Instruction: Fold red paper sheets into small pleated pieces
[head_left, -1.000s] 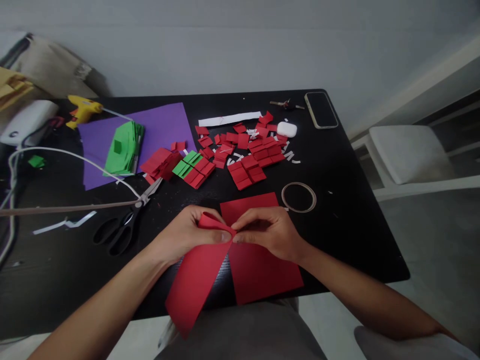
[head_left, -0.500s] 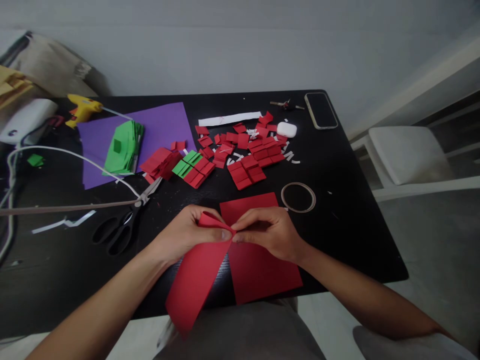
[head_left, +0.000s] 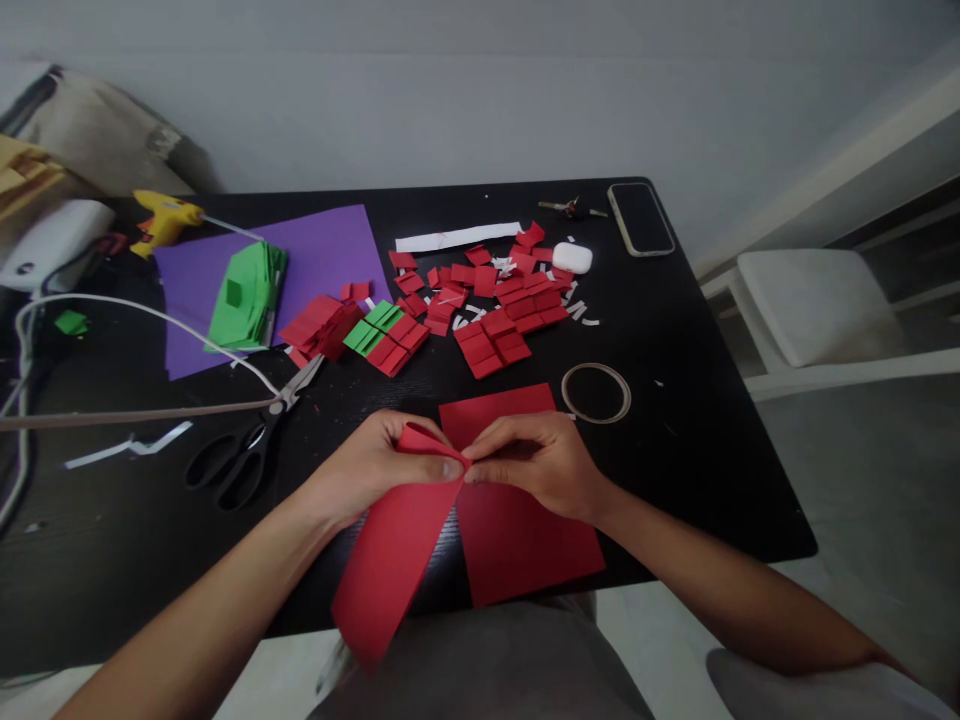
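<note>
A red paper sheet (head_left: 517, 545) lies at the near edge of the black table (head_left: 697, 440). A long strip (head_left: 390, 570) is split off its left side and hangs down over the table's edge. My left hand (head_left: 375, 468) pinches the curled top of that strip. My right hand (head_left: 536, 462) pinches the sheet right beside it, so the fingertips of both hands meet at the split. Both hands are closed on the paper.
Black scissors (head_left: 244, 450) lie to the left. Behind are piles of small red pieces (head_left: 495, 340), folded green paper (head_left: 247, 295) on a purple sheet (head_left: 330, 250), a yellow glue gun (head_left: 161, 222), a tape ring (head_left: 596, 392), an earbud case (head_left: 571, 257) and a phone (head_left: 640, 218).
</note>
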